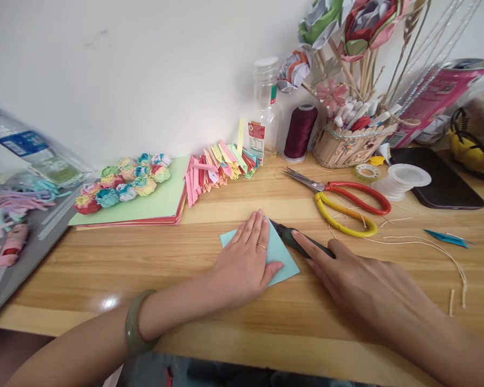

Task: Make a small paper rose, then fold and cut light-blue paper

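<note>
A light blue sheet of paper lies on the wooden table under my left hand. That hand is flat, its fingers stretched out over the paper and its thumb out to the side. My right hand is wrapped round a dark-handled cutter, with the index finger along the handle. The cutter's tip touches or almost touches the paper's upper corner, just right of my left fingertips.
Scissors with red and yellow handles lie behind my right hand. Folded paper strips, a green paper stack with crumpled flowers, a thread spool, a basket, a white spool and a phone stand or lie farther back.
</note>
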Demonstrator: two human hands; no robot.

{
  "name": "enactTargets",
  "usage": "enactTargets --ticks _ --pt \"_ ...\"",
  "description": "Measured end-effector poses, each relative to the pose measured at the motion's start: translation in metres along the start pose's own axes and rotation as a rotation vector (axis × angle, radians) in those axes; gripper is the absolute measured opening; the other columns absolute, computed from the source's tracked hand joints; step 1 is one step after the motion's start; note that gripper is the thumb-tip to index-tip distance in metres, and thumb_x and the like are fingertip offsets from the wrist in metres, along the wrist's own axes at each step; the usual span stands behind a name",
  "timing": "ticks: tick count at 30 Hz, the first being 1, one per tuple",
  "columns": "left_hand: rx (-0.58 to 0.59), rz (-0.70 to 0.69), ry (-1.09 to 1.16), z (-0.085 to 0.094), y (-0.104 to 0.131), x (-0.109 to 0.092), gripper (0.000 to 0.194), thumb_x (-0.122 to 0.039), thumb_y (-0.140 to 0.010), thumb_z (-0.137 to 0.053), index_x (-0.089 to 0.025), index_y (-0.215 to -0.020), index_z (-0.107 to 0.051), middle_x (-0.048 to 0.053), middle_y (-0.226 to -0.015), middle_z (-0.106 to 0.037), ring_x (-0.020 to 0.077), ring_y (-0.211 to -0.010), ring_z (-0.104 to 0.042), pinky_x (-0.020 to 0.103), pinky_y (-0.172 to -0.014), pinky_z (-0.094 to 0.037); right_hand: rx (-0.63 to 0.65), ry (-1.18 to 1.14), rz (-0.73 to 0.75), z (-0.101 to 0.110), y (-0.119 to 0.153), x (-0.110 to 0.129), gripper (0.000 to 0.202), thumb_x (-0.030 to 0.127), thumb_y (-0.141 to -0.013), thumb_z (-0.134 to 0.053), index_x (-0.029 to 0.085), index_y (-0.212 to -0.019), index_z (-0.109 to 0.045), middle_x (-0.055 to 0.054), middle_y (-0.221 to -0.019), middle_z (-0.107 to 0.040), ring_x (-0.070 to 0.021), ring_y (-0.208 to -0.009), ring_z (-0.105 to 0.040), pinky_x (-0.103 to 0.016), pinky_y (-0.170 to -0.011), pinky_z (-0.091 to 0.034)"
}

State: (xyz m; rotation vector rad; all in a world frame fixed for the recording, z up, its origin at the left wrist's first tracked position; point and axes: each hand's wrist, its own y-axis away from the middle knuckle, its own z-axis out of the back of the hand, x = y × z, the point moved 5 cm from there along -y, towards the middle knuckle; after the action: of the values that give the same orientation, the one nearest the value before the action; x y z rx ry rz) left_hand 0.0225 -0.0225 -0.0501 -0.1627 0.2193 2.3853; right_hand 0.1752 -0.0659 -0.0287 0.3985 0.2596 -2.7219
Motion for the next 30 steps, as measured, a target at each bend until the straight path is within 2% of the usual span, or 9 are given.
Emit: enactTargets --ticks 4,8,13,15,17,20,24,28,30 --pt "-0.014 -0.002 0.088 0.001 0.001 0.0 0.074 -0.049 -0.091 -0.024 0.003 -0.141 -0.009 0.024 -0.15 0.0 0.0287 -0.139 0.005 0.047 -0.114 -0.014 0.117 0.007 -0.088 -0.007 -0.023 -0.012 0.054 0.025 -0.09 -0.039 0.024 -0.143 -0.028 -0.01 -0.092 -0.063 -0.0221 -0.048 -0.061 -0.033 -0.038 -0.044" --pt "-0.077 0.012 0.347 0.008 0.006 0.004 0.069 -0.045 -0.091 -0.029 -0.005 -0.143 -0.008 0.019 -0.152 -0.004 0.0253 -0.141 0.0 0.046 -0.115 -0.012 0.095 -0.045 -0.171 -0.004 -0.036 -0.02 0.048 0.037 -0.094 -0.033 0.028 -0.141 -0.033 -0.01 -0.099 -0.061 -0.0227 -0.06 -0.064 -0.033 -0.045 -0.046" --pt "-0.478 0.153 0.938 0.021 0.018 0.031 0.045 -0.038 -0.093 -0.03 -0.019 -0.133 -0.03 0.011 -0.145 -0.033 0.0196 -0.137 -0.025 0.04 -0.114 -0.019 -0.092 0.014 -0.121 0.014 -0.035 -0.017 0.046 0.031 -0.091 -0.041 0.022 -0.136 -0.04 -0.012 -0.109 -0.059 -0.0225 -0.07 -0.064 -0.03 -0.045 -0.046" --pt "-0.637 0.198 1.025 0.024 0.022 0.043 0.034 -0.035 -0.093 -0.033 -0.021 -0.123 -0.041 0.008 -0.134 -0.045 0.0193 -0.131 -0.035 0.039 -0.111 -0.025 -0.235 0.001 -0.045 0.026 -0.031 -0.01 0.042 0.027 -0.091 -0.042 0.016 -0.132 -0.045 -0.014 -0.109 -0.06 -0.0251 -0.082 -0.063 -0.035 -0.057 -0.052" --pt "-0.684 0.245 0.962 0.026 0.024 0.051 0.028 -0.031 -0.09 -0.039 -0.021 -0.116 -0.046 0.008 -0.126 -0.051 0.0204 -0.125 -0.041 0.041 -0.107 -0.031 -0.319 -0.113 0.042 0.034 -0.025 -0.001 0.04 0.029 -0.091 -0.042 0.011 -0.126 -0.049 -0.014 -0.105 -0.062 -0.0253 -0.09 -0.061 -0.038 -0.069 -0.053" --pt "-0.588 0.251 0.764 0.032 0.027 0.051 0.032 -0.027 -0.083 -0.049 -0.019 -0.115 -0.047 0.01 -0.126 -0.049 0.0218 -0.122 -0.043 0.044 -0.105 -0.033 -0.271 -0.294 0.13 0.036 -0.019 0.015 0.048 0.038 -0.087 -0.05 0.007 -0.124 -0.05 -0.016 -0.107 -0.063 -0.0254 -0.094 -0.061 -0.039 -0.075 -0.054" --pt "-0.369 0.069 0.558 0.041 0.039 0.036 0.047 -0.033 -0.081 -0.055 -0.019 -0.124 -0.044 0.013 -0.138 -0.04 0.0231 -0.131 -0.034 0.044 -0.108 -0.03 -0.199 -0.344 0.228 0.031 -0.013 0.035 0.059 0.036 -0.077 -0.063 0.006 -0.126 -0.049 -0.02 -0.122 -0.057 -0.0303 -0.107 -0.057 -0.045 -0.082 -0.053" --pt "-0.033 -0.065 0.311 0.039 0.054 0.025 0.08 -0.055 -0.071 -0.063 -0.019 -0.137 -0.036 0.016 -0.146 -0.031 0.0304 -0.136 -0.025 0.05 -0.106 -0.032 -0.209 -0.328 0.301 0.028 -0.015 0.042 0.039 0.029 -0.083 -0.057 0.009 -0.116 -0.058 -0.016 -0.114 -0.064 -0.0272 -0.105 -0.06 -0.041 -0.083 -0.054" --pt "0.055 -0.125 0.175 0.037 0.059 0.023 0.077 -0.058 -0.071 -0.06 -0.022 -0.136 -0.039 0.015 -0.146 -0.032 0.0336 -0.136 -0.024 0.053 -0.105 -0.031 -0.234 -0.322 0.365 0.029 -0.017 0.041 0.03 0.02 -0.086 -0.051 0.01 -0.112 -0.061 -0.014 -0.114 -0.065 -0.0253 -0.106 -0.059 -0.038 -0.085 -0.053"
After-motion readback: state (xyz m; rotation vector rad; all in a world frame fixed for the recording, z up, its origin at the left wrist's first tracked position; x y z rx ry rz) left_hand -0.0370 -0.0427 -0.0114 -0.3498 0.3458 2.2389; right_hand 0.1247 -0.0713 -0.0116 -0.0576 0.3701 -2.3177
